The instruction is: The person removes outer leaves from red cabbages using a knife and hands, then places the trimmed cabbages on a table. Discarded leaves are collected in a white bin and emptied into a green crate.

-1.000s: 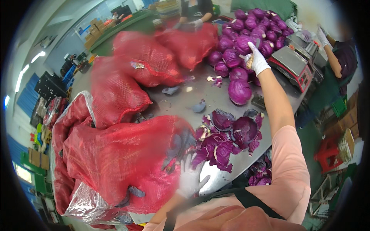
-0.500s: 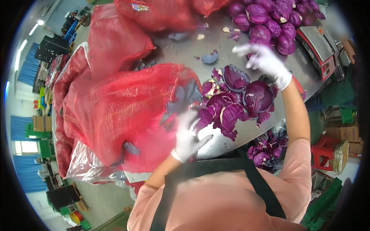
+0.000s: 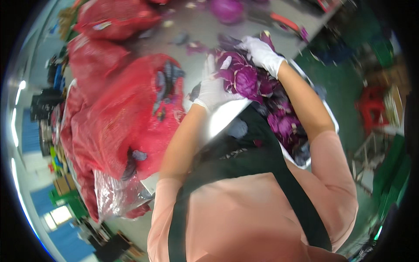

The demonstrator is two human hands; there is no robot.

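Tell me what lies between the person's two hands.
In the head view, a heap of purple cabbage leaves lies between the left hand and right hand.

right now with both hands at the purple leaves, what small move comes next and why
Probably draw the purple leaves toward the white-rimmed container: the left hand and right hand flank them, and the container already holds similar leaves.

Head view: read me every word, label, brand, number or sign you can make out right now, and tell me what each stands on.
Dark apron: faint light marks on the front, too small and blurred to read.
Red mesh bag at the upper left: a small pale label, too blurred to read.
Elsewhere: I can make out no readable text.
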